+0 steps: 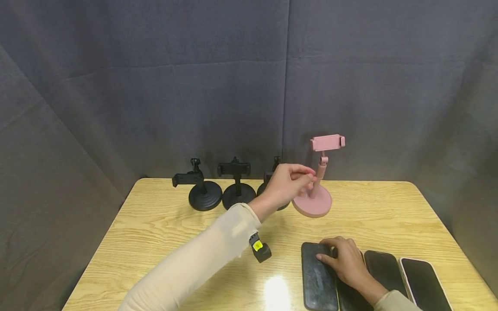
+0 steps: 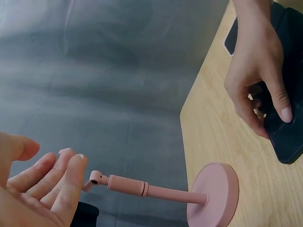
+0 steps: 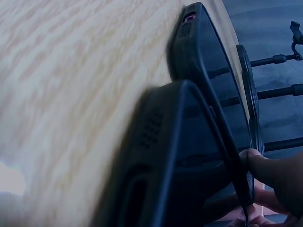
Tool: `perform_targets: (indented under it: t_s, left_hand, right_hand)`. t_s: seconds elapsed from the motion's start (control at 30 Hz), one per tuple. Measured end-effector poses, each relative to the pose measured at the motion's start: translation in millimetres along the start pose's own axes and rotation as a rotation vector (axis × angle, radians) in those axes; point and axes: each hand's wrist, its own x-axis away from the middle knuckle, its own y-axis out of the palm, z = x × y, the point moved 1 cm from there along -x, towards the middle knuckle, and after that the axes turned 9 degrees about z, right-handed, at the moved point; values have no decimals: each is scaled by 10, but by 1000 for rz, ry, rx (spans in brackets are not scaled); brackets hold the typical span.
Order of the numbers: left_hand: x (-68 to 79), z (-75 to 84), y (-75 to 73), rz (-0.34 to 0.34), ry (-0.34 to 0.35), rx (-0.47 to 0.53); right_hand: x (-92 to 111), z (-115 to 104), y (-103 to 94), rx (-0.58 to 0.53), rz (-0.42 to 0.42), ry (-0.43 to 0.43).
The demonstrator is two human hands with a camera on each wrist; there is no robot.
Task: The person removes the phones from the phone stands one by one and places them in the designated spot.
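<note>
My left hand [image 1: 288,183] hovers in front of a pink phone stand [image 1: 313,203], beside its pole. In the left wrist view, the fingers [image 2: 71,187] are loosely bent and hold nothing; whether they touch the stand's holder is unclear. My right hand [image 1: 348,263] pinches the upper right edge of the leftmost black phone [image 1: 319,276], thumb on its screen. The right wrist view shows the thumb [image 3: 258,163] on that phone's edge [image 3: 203,61], the other fingers partly hidden behind it. This phone lies along the neighbouring phone [image 3: 147,137].
Further right lie another black phone [image 1: 383,270] and a white-edged phone [image 1: 424,280]. Three black phone stands line the table's back: one at left [image 1: 205,196], one in the middle [image 1: 237,192], and a third [image 1: 261,188] partly behind my left hand. A grey curtain [image 1: 233,99] hangs behind.
</note>
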Motion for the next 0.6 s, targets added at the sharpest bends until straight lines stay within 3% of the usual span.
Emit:
perform_targets:
  t_s: [0.6]
  left_hand:
    - [157,-151,-47,-37,2,-23]
  right_hand:
    - [0,23,-11,-27,-13,-14]
